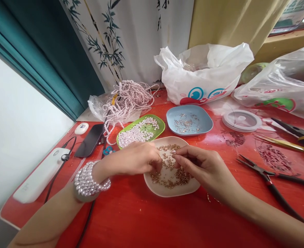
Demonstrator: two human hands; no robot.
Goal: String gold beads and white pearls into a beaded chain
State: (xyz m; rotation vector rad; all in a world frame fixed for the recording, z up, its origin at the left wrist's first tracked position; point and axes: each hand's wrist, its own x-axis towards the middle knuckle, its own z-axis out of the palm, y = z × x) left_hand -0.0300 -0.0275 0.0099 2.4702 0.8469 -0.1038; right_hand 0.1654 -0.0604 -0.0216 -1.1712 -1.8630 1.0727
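My left hand (139,158), with a multi-strand pearl bracelet (88,179) on its wrist, reaches over the left side of a white tray (157,191). Its fingers are bent down and pressed together at the gold beads (181,177); whatever they hold is hidden. Over the tray's right side, my right hand (203,165) is closed in a pinch. A tiny pale, shiny spot shows at its fingertips, too small to name. Below this hand, a short piece of something thin and gold lies or hangs near the red table (141,220).
Behind the tray stand a green dish (161,125) of pearl beads and a blue dish (206,129) of metal pins. Bead strands (133,98) are heaped at the back left. Pliers (267,174), tweezers (286,143) and a wire spool (242,120) lie right; a phone (90,141) lies left.
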